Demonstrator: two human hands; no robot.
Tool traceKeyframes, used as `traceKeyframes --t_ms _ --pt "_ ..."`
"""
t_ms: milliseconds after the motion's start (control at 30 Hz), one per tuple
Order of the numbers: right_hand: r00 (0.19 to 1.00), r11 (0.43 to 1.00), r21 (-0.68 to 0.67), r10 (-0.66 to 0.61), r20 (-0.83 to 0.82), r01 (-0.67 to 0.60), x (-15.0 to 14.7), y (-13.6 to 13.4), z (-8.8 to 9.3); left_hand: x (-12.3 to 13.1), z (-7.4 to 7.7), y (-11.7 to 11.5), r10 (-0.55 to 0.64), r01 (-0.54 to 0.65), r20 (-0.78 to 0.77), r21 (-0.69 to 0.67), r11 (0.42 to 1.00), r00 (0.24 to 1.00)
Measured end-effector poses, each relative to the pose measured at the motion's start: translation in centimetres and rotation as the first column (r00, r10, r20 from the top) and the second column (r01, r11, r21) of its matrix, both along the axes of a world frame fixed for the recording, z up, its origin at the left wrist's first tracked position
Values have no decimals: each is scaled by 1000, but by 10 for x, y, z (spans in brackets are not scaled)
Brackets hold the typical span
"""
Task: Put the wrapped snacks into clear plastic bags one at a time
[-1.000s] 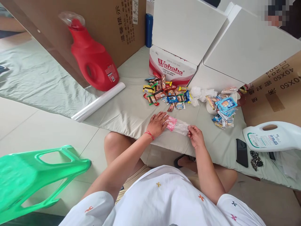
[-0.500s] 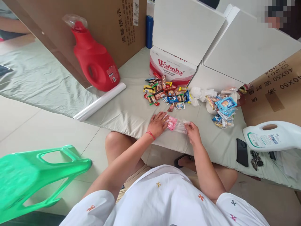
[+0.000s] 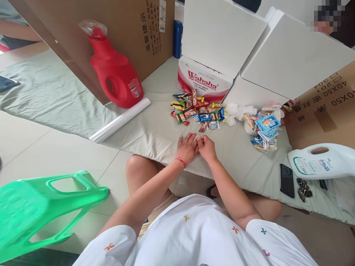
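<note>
My left hand [image 3: 187, 149] lies fairly flat on the cloth, fingers stretched forward, pressing on a small clear plastic bag [image 3: 196, 139]. Only a crumpled bit of the bag shows between my hands; the pink packet inside it is hidden now. My right hand [image 3: 207, 147] is closed in a pinch on the bag, right against the left fingers. Just beyond my hands lies a pile of small wrapped snacks [image 3: 204, 117] in red, yellow, brown and blue wrappers. To its right sit crumpled clear bags [image 3: 239, 111].
Filled snack bags [image 3: 266, 127] rest at the right, partly in a pale bowl. A white bottle [image 3: 318, 160], a phone [image 3: 287, 180] and keys [image 3: 304, 190] lie near the right edge. A red jug [image 3: 118, 74], a film roll [image 3: 120, 120], a Wahaha box [image 3: 203, 79] and a green stool [image 3: 55, 207] surround me.
My right hand has moved left, bringing the bag's loose end over to my left hand. The pink packet has gone out of sight. My left hand has barely moved.
</note>
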State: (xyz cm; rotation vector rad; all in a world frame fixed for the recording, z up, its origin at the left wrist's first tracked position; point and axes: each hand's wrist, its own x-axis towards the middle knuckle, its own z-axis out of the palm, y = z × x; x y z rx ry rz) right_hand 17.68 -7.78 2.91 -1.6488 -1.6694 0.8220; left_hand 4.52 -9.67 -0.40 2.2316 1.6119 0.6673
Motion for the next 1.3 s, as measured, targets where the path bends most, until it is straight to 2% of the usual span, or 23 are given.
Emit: traceKeyframes --t_ms 100,200,367,533,733,867,1000,1100,1233,1300 --pt "992 994 55 92 83 -97 2 -8 0 -7 -8 6 -40 38 119 17 999 992" --pt "978 983 89 148 147 -163 3 -19 -3 -18 -14 13 -79 83 292 -3 997 953" --pt "902 966 97 186 388 -241 -10 -40 -8 -26 -12 14 -27 65 475 -62 996 880" --pt "794 955 40 221 566 -294 -21 -52 -5 -24 -7 16 -152 146 417 47 988 896" --pt "735 940 56 226 639 -338 -20 -63 -7 -30 -10 33 -99 107 182 -34 994 978" --pt "718 917 71 257 646 -392 -14 -81 -18 -31 -11 40 -70 79 141 -64 995 988" --pt "723 911 86 260 641 -404 -7 -96 -26 -28 -11 48 -22 38 209 -73 997 978" --pt "752 905 114 264 604 -409 0 -99 -25 -27 -12 52 5 24 286 -99 995 958" --pt "846 905 248 187 499 -347 14 -88 -18 -26 -11 50 16 19 348 -97 995 937" --pt "862 907 285 141 487 -309 19 -77 -17 -24 -8 47 28 10 369 -101 995 929"
